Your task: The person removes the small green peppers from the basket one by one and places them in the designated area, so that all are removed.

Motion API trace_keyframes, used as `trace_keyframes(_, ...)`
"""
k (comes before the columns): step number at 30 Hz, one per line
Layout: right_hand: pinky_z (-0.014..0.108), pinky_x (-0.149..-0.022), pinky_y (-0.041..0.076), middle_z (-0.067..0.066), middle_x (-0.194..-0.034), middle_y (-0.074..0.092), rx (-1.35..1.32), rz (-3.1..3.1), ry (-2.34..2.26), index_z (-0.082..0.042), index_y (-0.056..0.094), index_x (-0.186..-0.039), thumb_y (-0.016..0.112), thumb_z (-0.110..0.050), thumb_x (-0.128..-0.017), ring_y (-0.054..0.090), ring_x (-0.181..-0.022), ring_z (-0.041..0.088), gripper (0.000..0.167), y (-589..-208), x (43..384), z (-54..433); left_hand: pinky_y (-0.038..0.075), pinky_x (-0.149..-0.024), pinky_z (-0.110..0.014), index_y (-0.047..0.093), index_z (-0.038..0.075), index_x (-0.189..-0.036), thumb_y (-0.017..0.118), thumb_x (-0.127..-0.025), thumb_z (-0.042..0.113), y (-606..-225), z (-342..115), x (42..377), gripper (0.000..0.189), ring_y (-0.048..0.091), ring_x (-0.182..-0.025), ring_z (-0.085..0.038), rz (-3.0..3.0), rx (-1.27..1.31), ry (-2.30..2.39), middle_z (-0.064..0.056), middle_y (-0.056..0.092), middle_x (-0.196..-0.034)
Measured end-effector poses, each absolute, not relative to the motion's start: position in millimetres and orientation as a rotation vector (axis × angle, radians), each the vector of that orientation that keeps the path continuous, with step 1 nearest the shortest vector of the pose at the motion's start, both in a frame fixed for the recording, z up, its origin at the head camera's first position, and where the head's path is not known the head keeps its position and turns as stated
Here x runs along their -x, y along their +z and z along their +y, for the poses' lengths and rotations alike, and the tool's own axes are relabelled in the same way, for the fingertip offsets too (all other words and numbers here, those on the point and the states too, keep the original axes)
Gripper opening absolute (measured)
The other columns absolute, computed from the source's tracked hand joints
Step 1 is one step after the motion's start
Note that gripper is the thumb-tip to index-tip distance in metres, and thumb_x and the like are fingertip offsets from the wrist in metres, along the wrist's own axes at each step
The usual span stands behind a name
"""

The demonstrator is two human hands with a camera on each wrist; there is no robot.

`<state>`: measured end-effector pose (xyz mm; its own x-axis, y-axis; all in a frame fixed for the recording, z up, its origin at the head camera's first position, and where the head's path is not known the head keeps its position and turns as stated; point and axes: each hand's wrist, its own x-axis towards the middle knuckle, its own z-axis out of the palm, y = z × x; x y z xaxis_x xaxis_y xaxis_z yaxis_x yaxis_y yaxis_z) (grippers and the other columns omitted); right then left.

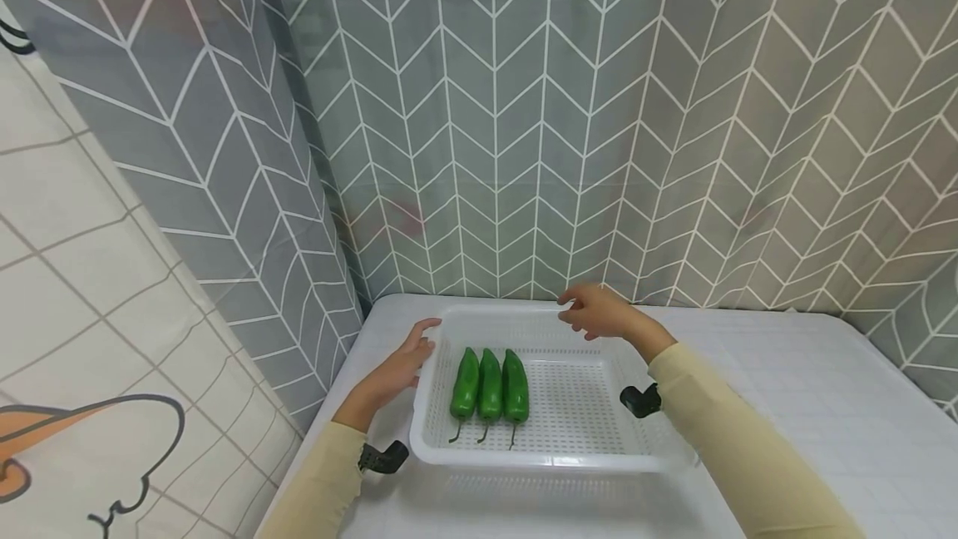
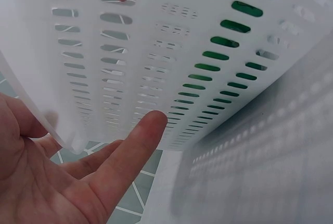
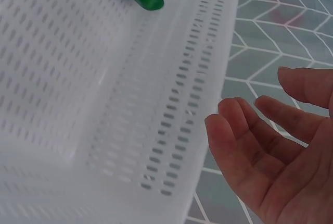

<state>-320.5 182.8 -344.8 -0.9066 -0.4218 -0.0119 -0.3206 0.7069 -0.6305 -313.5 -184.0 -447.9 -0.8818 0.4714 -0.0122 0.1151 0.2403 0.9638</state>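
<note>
Nearest the viewer, a person's left sleeve (image 1: 322, 472) and right sleeve (image 1: 741, 447), both pale yellow, extend over a white table (image 1: 793, 389). Between them stands a white perforated basket (image 1: 554, 462), its long sides near and far. A black device (image 1: 384, 457) shows at the left wrist, near the basket's near left corner; its counterpart (image 1: 640, 400) at the right wrist appears against the basket's right side. Within the left half of the basket lie three green peppers (image 1: 490, 385), side by side, stems toward the near side and tips toward the far side. Slightly farther, the left hand (image 1: 392, 373) holds the left rim, fingers over the edge and thumb along the slotted outer wall. Farther still, the right hand (image 1: 602, 313) is at the far rim, right of the peppers; its fingers are loosely bent, the thumb well apart, the grasp vacant. Whether its fingertips touch the rim cannot be told. Beyond the table hangs a grey cloth (image 1: 479, 131) with white chevron lines.
</note>
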Motion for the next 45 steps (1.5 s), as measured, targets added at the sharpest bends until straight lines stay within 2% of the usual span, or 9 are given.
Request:
trace_keyframes(17,0.038,-0.067,0.060,0.018,-0.109,0.068,0.455,2.681,-0.920,0.009,0.057,-0.133,0.064,-0.014,-0.099,0.069,-0.087,0.025,0.041,-370,328,155,0.057,-0.086,-0.045,0.012,0.023,-0.160,0.029,-0.114,0.030,-448,-183,315,0.050,0.056,-0.123,-0.035,2.236,-0.557,1.663,-0.025,0.039,-0.149)
trace_keyframes(23,0.040,-0.069,0.060,0.017,-0.109,0.068,0.434,2.662,-0.887,0.008,0.058,-0.132,0.064,-0.013,-0.098,0.069,-0.089,0.027,0.040,-378,327,146,0.057,-0.087,-0.045,0.013,0.025,-0.160,0.029,-0.114,0.030,-450,-182,317,0.049,0.057,-0.122,-0.033,2.246,-0.531,1.670,-0.022,0.041,-0.148)
trace_keyframes(32,0.040,-0.067,0.061,0.013,-0.100,0.069,0.424,2.668,-0.839,0.007,0.061,-0.127,0.067,-0.011,-0.097,0.069,-0.086,0.024,0.035,-394,324,132,0.056,-0.087,-0.045,0.014,0.025,-0.159,0.028,-0.114,0.030,-450,-182,316,0.048,0.057,-0.123,-0.034,2.241,-0.532,1.667,-0.023,0.040,-0.149)
trace_keyframes(45,0.038,-0.065,0.061,0.019,-0.111,0.066,0.376,2.638,-0.860,0.008,0.060,-0.128,0.067,-0.010,-0.097,0.070,-0.086,0.025,0.037,-407,327,119,0.057,-0.087,-0.045,0.014,0.025,-0.160,0.029,-0.113,0.029,-449,-184,315,0.049,0.056,-0.124,-0.034,2.239,-0.525,1.664,-0.023,0.040,-0.149)
